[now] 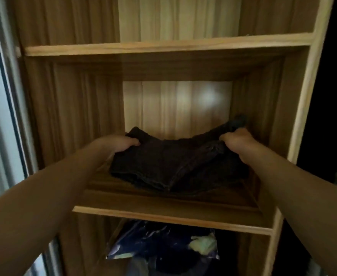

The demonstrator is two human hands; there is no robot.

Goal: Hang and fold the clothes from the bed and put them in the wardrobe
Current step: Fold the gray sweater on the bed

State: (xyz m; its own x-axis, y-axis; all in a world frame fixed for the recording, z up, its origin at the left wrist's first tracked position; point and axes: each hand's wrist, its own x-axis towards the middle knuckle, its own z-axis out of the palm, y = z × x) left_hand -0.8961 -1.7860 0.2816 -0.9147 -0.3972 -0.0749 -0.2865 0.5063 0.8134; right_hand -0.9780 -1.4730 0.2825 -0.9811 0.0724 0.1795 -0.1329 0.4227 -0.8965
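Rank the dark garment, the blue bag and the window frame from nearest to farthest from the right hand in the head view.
1. dark garment: gripped by the right hand.
2. blue bag: compartment below.
3. window frame: far left.

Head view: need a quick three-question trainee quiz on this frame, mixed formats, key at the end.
1. True or false: the left-hand grip and the right-hand grip both hold the dark folded garment.
2. Which compartment of the wardrobe is the garment in? A) top B) middle C) bottom
3. Fill in: in the compartment below the middle shelf lies a shiny blue plastic ____.

Key: 1 true. 2 B. 3 bag.
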